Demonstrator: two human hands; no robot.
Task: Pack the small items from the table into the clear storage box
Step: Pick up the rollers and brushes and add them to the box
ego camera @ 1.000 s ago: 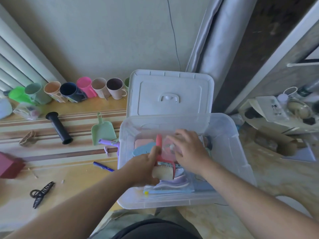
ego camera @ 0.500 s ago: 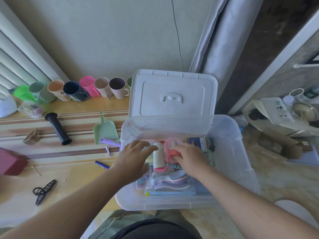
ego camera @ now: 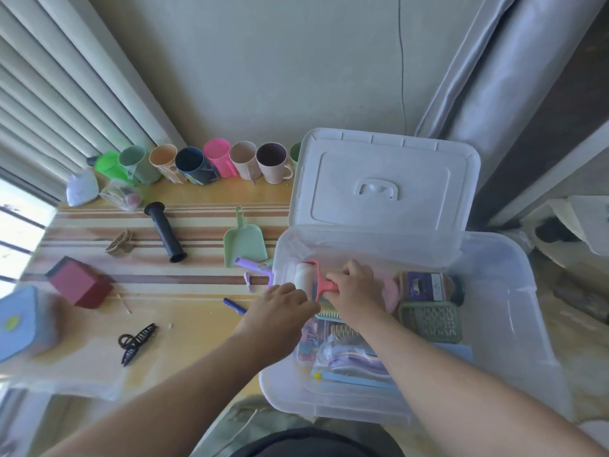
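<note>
The clear storage box stands open at the table's right end, its white lid propped upright behind it. My right hand grips the pink handle of a lint roller at the box's left inner side. My left hand is over the box's left rim with its fingertips against the roller's white drum. Inside lie a green soap tray, a dark jar, a comb and bagged items. On the table remain a green scoop, a black tube, a black hair claw and a blue pen.
Several coloured mugs line the wall at the back. A red box, a tan hair claw, a purple clip and a blue container also sit on the striped table. Curtains hang at the left and right.
Both hands have shifted the lint roller leftward, from the middle of the box to its left inner side. The view has tilted up and left.
</note>
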